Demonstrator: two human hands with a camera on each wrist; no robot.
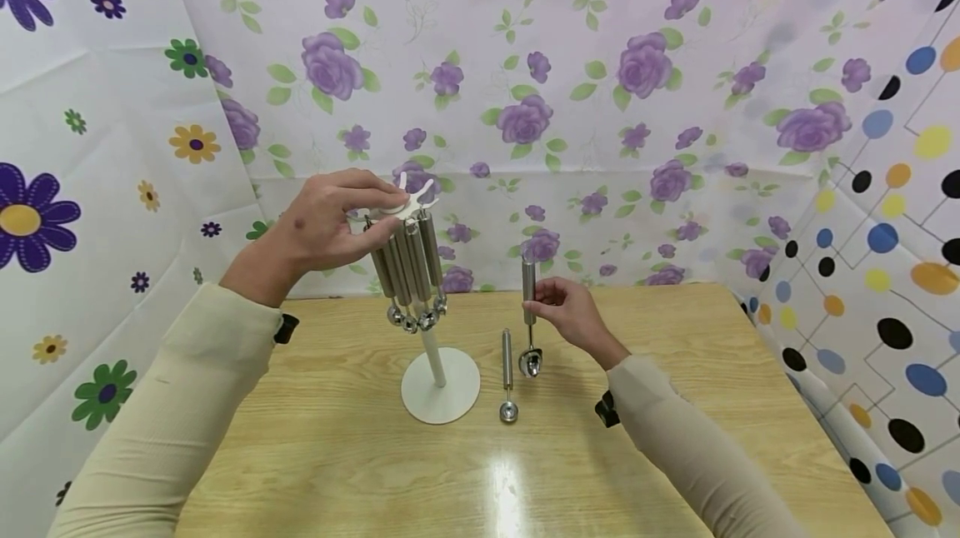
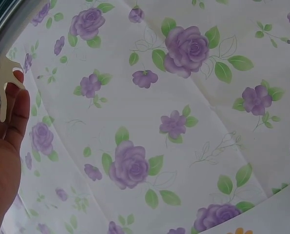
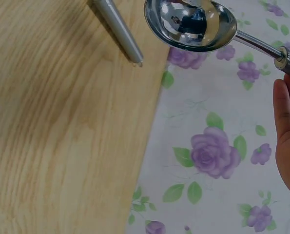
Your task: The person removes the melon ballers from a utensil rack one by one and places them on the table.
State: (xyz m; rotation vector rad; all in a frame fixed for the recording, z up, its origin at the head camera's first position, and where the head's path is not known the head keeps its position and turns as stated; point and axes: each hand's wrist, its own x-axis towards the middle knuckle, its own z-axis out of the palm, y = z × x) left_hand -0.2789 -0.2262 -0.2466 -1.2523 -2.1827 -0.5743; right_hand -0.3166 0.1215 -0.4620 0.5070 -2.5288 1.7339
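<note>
My left hand (image 1: 330, 217) grips the hooked top (image 1: 411, 206) of a white utensil stand, thumb on the near side. Several steel-handled utensils (image 1: 411, 263) hang from its hooks, small shiny heads downward. The same hand (image 2: 6, 131) shows at the left edge of the left wrist view, beside the hooks (image 2: 3, 83). In my right hand (image 1: 573, 313) an ice cream scoop (image 1: 529, 292) is held by its handle, upright with the bowl (image 3: 193, 24) down. Left of it, a small round-headed scoop (image 1: 507, 371) lies on the table, its handle (image 3: 119, 31) also in the right wrist view.
The stand's round white base (image 1: 457, 401) rests on the wooden table (image 1: 360, 455). A floral cloth (image 1: 480, 88) hangs behind the table's back edge. Patterned cloths rise at the left (image 1: 112, 146) and right (image 1: 870, 271).
</note>
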